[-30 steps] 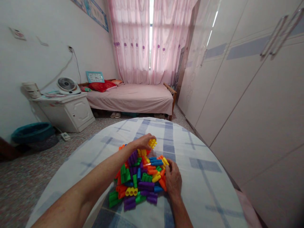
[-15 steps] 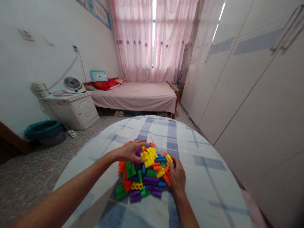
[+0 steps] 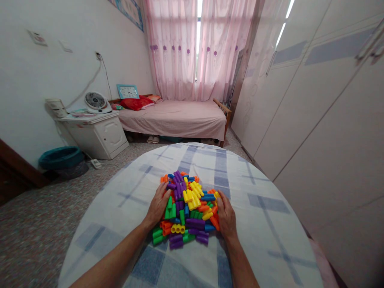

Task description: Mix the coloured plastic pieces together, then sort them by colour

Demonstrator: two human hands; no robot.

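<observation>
A heap of plastic building pieces (image 3: 196,224) in purple, yellow, green, orange and blue lies on the round table. The pieces look like short tubes joined side by side. My left hand (image 3: 158,204) rests against the heap's left side, fingers stretched out beside purple pieces (image 3: 179,186) and green pieces (image 3: 170,210). At the right edge, my right hand (image 3: 227,216) leans on the heap with its fingers extended, touching near a yellow piece (image 3: 216,195). Yellow pieces (image 3: 193,197) sit on top between both hands. Neither hand lifts anything.
A blue-and-white checked cloth (image 3: 255,228) covers the table. Beyond it stands a bed (image 3: 180,120) with a pink sheet. A white cabinet (image 3: 105,136) holding a fan (image 3: 96,102) and a teal bin (image 3: 61,158) are at left; a tall wardrobe (image 3: 330,132) runs along the right.
My left hand has moved from over the top of the heap down to its left side, uncovering the purple pieces. My right hand stays at the right edge. The view has shifted slightly.
</observation>
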